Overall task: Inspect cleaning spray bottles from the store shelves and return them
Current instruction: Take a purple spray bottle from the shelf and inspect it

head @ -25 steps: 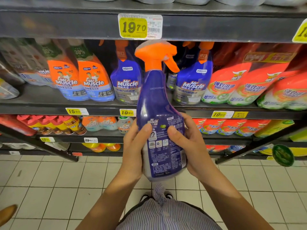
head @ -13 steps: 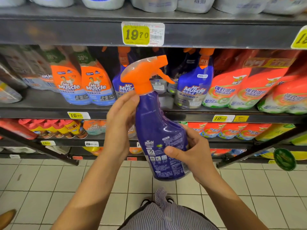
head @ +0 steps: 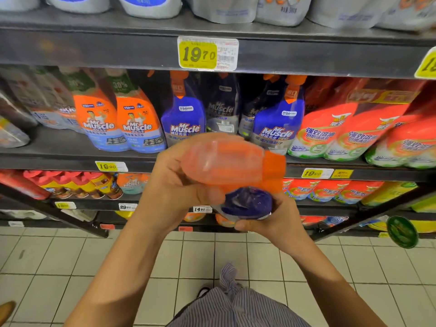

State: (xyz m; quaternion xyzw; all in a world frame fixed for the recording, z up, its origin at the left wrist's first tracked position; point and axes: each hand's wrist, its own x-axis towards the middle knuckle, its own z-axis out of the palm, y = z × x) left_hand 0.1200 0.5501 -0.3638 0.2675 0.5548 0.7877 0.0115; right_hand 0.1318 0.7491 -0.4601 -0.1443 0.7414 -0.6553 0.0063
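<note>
The left hand [head: 174, 185] is clamping its grip on the tipped spray bottle [head: 247, 201] below the nozzle; the right hand [head: 278, 220] is clamping its body.

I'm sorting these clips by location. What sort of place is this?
Very likely a supermarket cleaning-products aisle: dark metal shelves hold rows of identical blue Mr Muscle spray bottles, yellow price tags line the shelf edges, and the floor is white tile.
</note>
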